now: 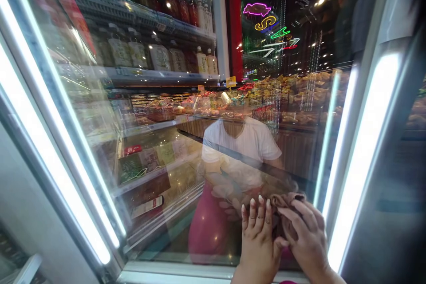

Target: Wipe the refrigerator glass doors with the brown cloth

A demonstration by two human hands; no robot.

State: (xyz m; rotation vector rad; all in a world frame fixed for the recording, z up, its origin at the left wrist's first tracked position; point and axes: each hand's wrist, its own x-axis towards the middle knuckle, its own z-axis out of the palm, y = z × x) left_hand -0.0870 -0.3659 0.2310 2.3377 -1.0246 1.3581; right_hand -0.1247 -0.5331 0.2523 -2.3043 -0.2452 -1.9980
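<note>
Holding a bunched brown cloth (279, 204) low against the glass (173, 235) looks like the step now. The right hand (309, 233) curls its fingers around the cloth. The left hand (258, 240) seems flat on the glass, fingers a bit apart, gripping nothing I can see. A next move would call for a firm, flat push. Higher in the glass show bottles (160, 57), their labels too blurry to read, and a neon sign (265, 23) with a pink candy shape and maybe an S.

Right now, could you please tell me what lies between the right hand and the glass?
A bunched brown cloth lies between the right hand and the glass, as the head view shows.
</note>
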